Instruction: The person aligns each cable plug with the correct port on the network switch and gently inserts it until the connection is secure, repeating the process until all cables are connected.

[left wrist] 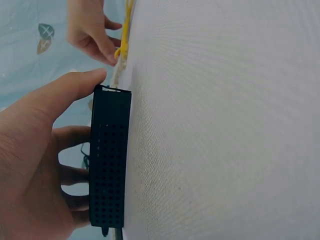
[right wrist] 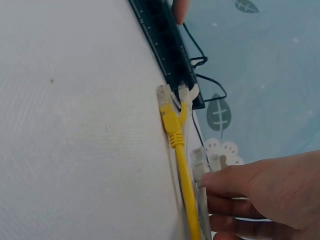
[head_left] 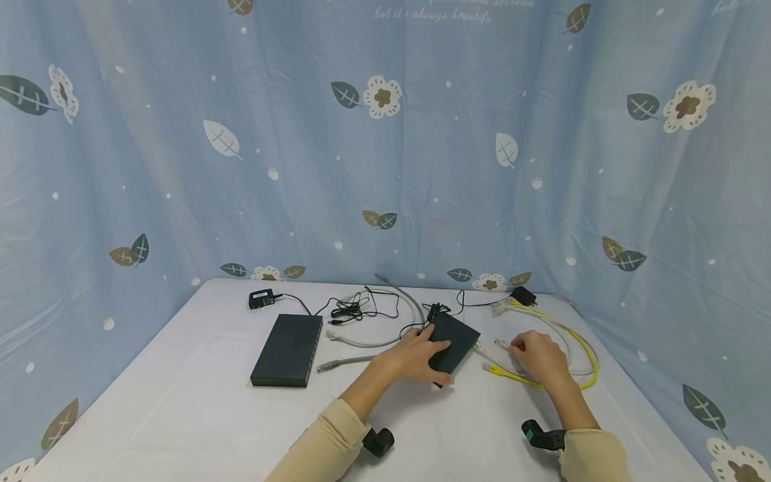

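Observation:
My left hand holds a black network switch, fingers over its top and thumb at its near edge. In the left wrist view the thumb lies at one corner of the vented side. My right hand pinches a pale grey Ethernet cable just behind its clear plug. Another pale plug sits at the end port of the switch's port row. Right beside it lies a yellow Ethernet cable, its clear plug close to that port.
A second black network switch lies on the left of the white table. Power adapters with thin black cords are at the back. Grey Ethernet cables lie between the switches. A patterned blue curtain hangs behind.

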The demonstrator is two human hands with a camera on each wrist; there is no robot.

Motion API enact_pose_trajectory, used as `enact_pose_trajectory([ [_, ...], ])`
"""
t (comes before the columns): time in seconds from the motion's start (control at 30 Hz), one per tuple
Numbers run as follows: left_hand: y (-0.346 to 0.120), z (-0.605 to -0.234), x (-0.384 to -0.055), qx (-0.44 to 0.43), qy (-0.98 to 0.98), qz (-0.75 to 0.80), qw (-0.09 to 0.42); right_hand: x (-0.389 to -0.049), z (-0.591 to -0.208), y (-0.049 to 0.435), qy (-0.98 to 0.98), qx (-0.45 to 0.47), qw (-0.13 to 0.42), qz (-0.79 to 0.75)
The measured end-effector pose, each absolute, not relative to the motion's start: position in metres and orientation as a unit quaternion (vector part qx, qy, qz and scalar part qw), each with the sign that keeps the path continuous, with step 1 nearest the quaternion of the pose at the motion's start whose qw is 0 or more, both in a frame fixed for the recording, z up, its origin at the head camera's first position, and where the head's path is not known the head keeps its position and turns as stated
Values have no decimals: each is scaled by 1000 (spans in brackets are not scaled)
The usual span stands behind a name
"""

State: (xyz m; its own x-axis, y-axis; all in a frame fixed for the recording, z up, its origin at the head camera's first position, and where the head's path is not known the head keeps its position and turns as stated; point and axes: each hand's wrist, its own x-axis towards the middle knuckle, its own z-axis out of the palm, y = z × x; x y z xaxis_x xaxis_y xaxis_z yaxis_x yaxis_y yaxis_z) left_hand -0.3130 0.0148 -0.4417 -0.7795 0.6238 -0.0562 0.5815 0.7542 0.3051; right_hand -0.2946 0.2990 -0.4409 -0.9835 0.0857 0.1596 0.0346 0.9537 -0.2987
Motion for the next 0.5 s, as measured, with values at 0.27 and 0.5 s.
enact_pose_trajectory([
  [0.27, 15, -438, -313, 330, 930, 136, 82, -297, -445, 301, -986, -34, 84, 142],
  [0.5, 12, -438, -313, 340, 926, 141, 81, -299, -448, 302, -985, -36, 89, 141],
])
